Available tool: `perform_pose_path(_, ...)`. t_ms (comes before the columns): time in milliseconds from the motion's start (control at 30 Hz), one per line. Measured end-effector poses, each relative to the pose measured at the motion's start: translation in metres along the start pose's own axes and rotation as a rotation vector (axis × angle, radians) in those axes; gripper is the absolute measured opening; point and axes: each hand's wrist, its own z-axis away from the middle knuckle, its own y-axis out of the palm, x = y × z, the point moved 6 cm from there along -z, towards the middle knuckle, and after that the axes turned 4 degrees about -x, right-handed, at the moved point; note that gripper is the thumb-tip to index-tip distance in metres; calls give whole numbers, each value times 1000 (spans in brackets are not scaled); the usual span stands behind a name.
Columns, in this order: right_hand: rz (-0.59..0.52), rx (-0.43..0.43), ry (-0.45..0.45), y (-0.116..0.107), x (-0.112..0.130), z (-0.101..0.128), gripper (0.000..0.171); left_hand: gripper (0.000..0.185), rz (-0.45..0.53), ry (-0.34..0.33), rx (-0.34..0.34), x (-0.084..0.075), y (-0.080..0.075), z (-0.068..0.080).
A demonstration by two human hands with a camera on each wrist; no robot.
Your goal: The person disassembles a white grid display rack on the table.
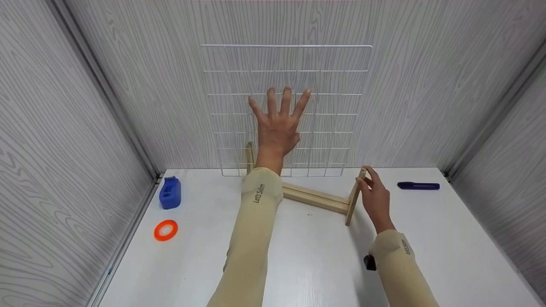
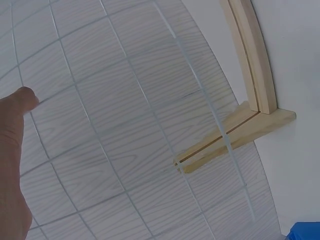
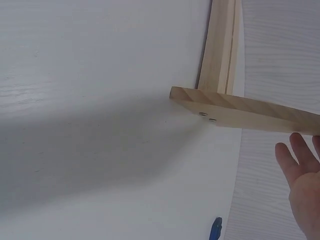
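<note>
A white wire grid [image 1: 337, 94] stands upright near the back wall. My left hand [image 1: 278, 130] lies against it with fingers spread and straight; in the left wrist view the thumb [image 2: 27, 99] touches a wire. Below is a wooden stand, a grooved crossbar [image 1: 315, 199] between two end pieces, set at a slant on the table. Its left end piece [image 1: 249, 155] is seen through the grid, partly hidden by my left arm. My right hand [image 1: 376, 198] pinches the top of the right end piece [image 1: 355, 198], which has two screw holes [image 3: 203, 114] low on its outer face.
A blue tape dispenser [image 1: 170, 194] and an orange tape ring [image 1: 166, 230] are at the left of the white table [image 1: 315, 264]. On the right, near the back, lies a dark blue cutter knife [image 1: 418, 186]. Wood-grain panels [image 1: 426, 85] enclose the back and sides.
</note>
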Motion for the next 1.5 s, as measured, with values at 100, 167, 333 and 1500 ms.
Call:
perform_pose_path(100,-7,-3,-6,0,1,1,51,106,0,-4,13,1,2,2)
perform_pose_path(167,-8,-4,-6,0,1,2,51,106,3,-6,13,1,3,4)
perform_pose_path(333,-3,-29,-20,-2,0,3,52,108,9,-4,-2,1,6,8)
perform_pose_path(1500,145,274,-68,-38,-2,-20,54,114,70,-13,266,6,44,60)
